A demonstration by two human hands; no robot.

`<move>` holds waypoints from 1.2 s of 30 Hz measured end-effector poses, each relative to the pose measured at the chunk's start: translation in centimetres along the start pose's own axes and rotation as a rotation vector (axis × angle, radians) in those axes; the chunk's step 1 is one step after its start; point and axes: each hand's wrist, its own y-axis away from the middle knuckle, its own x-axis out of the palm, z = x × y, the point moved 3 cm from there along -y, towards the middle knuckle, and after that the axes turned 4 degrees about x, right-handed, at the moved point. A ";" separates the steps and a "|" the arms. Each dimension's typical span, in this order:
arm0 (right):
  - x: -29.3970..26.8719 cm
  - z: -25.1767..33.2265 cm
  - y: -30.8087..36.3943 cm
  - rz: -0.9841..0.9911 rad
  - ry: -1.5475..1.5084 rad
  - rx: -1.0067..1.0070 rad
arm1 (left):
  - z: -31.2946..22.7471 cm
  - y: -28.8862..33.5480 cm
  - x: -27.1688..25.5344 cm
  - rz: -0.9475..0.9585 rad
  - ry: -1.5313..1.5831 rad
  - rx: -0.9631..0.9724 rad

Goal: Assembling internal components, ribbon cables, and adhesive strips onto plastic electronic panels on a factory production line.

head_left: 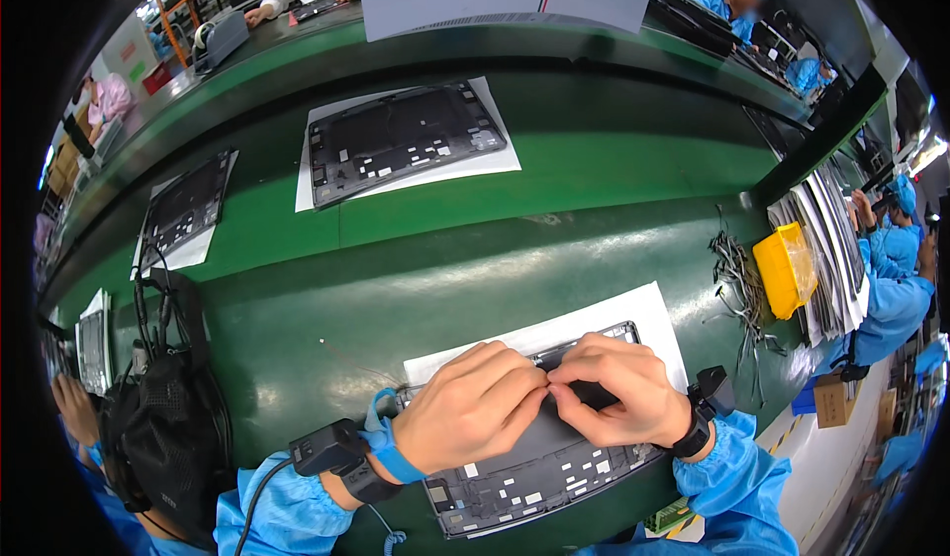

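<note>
A black device casing panel (529, 457), dotted with small pale patches, lies tilted on a white sheet (655, 330) right in front of me. Over its upper half my left hand (470, 398) and my right hand (628, 393) meet, thumb and index finger of each pinched together at the tips. Whatever sits between the fingertips is too small to make out. My hands hide part of the panel's far edge. A blue wrist strap (398, 457) with a coiled cord circles my left wrist.
Two similar panels, one at the far middle (401, 140) and one at the left (188, 205), rest on white sheets. A black mesh bag (168, 427) stands at the left. Loose cables (737, 279), a yellow bin (784, 271) and stacked sheets (826, 249) are at the right. Several people work nearby.
</note>
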 end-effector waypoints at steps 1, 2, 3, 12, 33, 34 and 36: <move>-0.1 -0.2 0.0 0.013 -0.021 0.048 | 0.1 -0.1 0.1 -0.001 0.010 0.004; -0.2 -0.3 0.1 0.027 -0.046 0.093 | 0.0 0.0 0.2 0.001 0.010 0.002; -0.4 -0.3 0.2 0.027 -0.048 0.094 | -0.1 0.0 0.3 -0.004 0.014 0.001; -1.1 -3.3 1.9 0.175 -0.648 0.585 | 0.2 -0.5 0.6 -0.108 0.204 0.012; -1.5 -4.9 0.3 0.151 0.195 0.154 | 3.0 -0.2 0.8 0.118 -0.202 0.009; -1.6 -5.1 0.4 0.151 0.191 0.155 | 3.1 -0.2 0.9 0.125 -0.204 0.005; -1.8 -5.2 0.4 0.151 0.193 0.165 | 3.3 -0.3 1.2 0.132 -0.202 0.009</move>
